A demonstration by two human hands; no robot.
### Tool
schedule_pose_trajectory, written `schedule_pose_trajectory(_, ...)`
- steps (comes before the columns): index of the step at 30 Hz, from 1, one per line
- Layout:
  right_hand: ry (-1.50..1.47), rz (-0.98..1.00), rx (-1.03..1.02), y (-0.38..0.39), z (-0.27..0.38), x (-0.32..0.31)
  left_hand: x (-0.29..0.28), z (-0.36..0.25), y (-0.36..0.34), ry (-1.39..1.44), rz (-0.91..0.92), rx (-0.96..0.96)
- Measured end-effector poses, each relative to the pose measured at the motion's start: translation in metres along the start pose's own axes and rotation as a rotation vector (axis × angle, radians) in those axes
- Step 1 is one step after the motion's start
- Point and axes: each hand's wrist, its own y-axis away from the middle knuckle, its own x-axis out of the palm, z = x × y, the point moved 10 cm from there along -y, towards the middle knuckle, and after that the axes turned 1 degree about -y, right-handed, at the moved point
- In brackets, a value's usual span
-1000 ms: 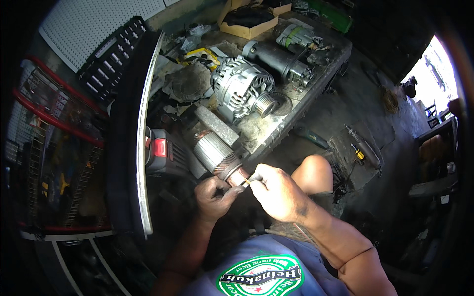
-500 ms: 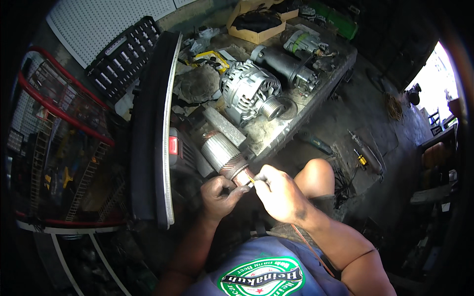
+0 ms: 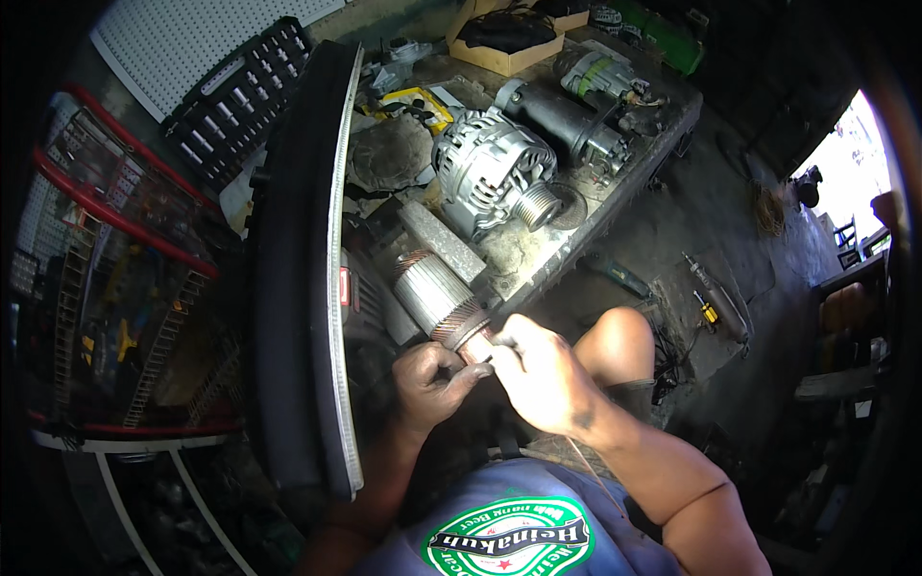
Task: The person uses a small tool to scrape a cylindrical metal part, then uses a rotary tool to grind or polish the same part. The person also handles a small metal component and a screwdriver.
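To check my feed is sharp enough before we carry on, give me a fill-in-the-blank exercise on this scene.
1. Of the left hand and the right hand at the motor core, the one nearer the bare knee is the ____.
2. The screwdriver at the picture's right has a ____ handle.
3. The open cardboard box on the bench holds something coloured ____.

Missing words: right; yellow; black.
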Motion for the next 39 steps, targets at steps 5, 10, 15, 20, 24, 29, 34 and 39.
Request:
schedule_pose_trajectory(5,0.056,0.033,0.088,-0.002,-0.007,0.000,-0.001,0.001,0.000,0.009,0.002,-0.003)
schedule_pose_trajectory(10,0.144,0.077,0.244,0.003,-0.022,0.001,0.000,0.002,0.000,-0.013,0.017,-0.006)
schedule_pose_trajectory(15,0.013,0.011,-0.001,0.002,-0.005,-0.002,0.000,0.000,0.000,-0.011,-0.008,-0.003)
schedule_pose_trajectory(20,0.092,0.055,0.111,0.006,-0.017,0.001,-0.001,-0.002,-0.001,0.001,-0.016,0.018)
schedule_pose_trajectory(24,0.126,0.033,0.068,0.001,-0.008,0.000,0.002,0.003,0.001,0.005,0.003,-0.036)
schedule_pose_trajectory(29,0.134,0.064,0.080,0.002,-0.003,0.001,-0.002,0.000,0.000,0.021,-0.020,-0.002)
schedule_pose_trajectory(34,0.115,0.064,0.130,0.005,-0.011,-0.001,0.001,-0.001,0.001,0.002,0.004,0.015)
schedule_pose_trajectory(39,0.068,0.023,0.035,-0.005,-0.002,0.001,-0.002,-0.002,0.001,-0.005,-0.032,0.026)
